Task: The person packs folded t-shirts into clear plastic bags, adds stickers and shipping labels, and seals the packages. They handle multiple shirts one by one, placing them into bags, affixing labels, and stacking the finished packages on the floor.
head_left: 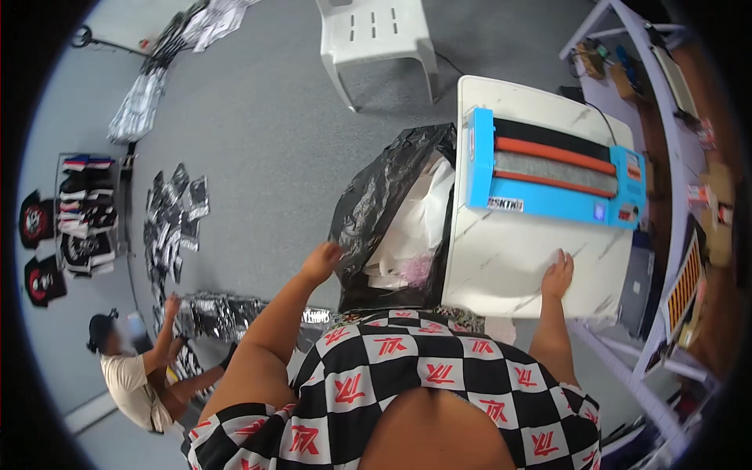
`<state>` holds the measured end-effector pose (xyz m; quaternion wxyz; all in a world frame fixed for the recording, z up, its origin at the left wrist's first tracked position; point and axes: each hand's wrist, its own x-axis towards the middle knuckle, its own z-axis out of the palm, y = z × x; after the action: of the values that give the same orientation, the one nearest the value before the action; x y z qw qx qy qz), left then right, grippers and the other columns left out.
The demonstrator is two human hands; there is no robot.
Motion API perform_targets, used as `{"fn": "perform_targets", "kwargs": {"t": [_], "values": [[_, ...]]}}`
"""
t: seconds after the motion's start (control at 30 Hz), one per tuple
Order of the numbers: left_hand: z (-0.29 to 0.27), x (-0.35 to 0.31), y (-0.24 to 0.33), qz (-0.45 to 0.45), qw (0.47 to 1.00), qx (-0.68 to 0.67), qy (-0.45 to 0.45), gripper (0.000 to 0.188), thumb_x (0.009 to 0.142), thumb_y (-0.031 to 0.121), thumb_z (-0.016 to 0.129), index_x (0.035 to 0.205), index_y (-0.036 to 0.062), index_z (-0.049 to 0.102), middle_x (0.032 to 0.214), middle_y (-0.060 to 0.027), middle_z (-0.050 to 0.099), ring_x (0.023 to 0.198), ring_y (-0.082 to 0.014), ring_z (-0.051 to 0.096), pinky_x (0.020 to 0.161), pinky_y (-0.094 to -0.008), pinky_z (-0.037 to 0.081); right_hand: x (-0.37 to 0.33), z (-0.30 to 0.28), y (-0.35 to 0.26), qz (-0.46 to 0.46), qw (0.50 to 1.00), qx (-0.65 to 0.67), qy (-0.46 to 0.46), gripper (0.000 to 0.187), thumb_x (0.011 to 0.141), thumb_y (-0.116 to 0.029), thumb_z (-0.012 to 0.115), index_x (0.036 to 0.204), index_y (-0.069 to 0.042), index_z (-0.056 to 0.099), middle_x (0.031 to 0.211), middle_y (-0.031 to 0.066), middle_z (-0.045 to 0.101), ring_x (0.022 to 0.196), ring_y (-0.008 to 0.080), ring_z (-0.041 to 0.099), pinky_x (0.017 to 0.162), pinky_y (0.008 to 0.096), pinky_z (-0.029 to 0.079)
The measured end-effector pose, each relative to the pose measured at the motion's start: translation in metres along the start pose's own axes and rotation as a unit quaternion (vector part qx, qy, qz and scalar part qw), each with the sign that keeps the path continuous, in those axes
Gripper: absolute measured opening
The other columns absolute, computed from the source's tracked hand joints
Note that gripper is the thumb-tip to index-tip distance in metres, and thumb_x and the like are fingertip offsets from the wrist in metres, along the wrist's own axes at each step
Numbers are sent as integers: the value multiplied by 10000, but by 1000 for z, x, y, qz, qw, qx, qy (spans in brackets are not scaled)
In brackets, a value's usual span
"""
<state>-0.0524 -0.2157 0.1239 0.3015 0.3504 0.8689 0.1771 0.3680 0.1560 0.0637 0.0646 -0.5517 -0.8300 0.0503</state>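
A black plastic garbage bag (376,188) hangs beside the table's left edge, its mouth wide, with crumpled white paper (419,211) and a pinkish wad (417,269) inside. My left hand (320,263) is closed at the bag's left rim, fingers curled against the plastic. On the white marbled table (501,266) my right hand (558,274) lies with its fingers stretched out and nothing in them. Farther back on that table stands a blue roller machine (540,197) with red and grey rollers and a small lit display.
A white plastic chair (376,31) stands beyond the table. At the far left a person (137,376) sits low beside shiny black packages (227,313) on the floor. More dark packages (176,219) lie by the wall. Purple shelving (666,102) with boxes lines the right side.
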Motion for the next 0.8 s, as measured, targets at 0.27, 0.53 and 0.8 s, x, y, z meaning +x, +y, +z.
{"fn": "perform_targets", "kwargs": {"t": [0.27,0.53,0.8], "values": [[-105,-124,-251,-189,955,151,-172,277,772,251,428,883,35,560,939,-160,560,878,-312,528,749,-376,425,-126,-43,-130,199,969,50,-139,507,674,-167,527,1167,-161,409,1227,146,295,1050,321,410,844,397,371],[-179,-108,-263,-271,962,-8,-18,286,798,251,448,931,12,534,834,-143,584,758,-211,577,671,-318,448,-177,-38,-139,267,932,94,-225,460,681,-173,528,1135,-173,451,1204,156,309,1044,317,418,865,396,355],[-237,-119,-303,-189,981,-38,33,333,791,304,453,929,11,533,754,-135,587,703,-215,571,635,-344,436,-104,-3,-180,227,956,187,-10,288,696,-100,467,971,-107,552,1059,132,452,958,291,464,816,360,384]]}}
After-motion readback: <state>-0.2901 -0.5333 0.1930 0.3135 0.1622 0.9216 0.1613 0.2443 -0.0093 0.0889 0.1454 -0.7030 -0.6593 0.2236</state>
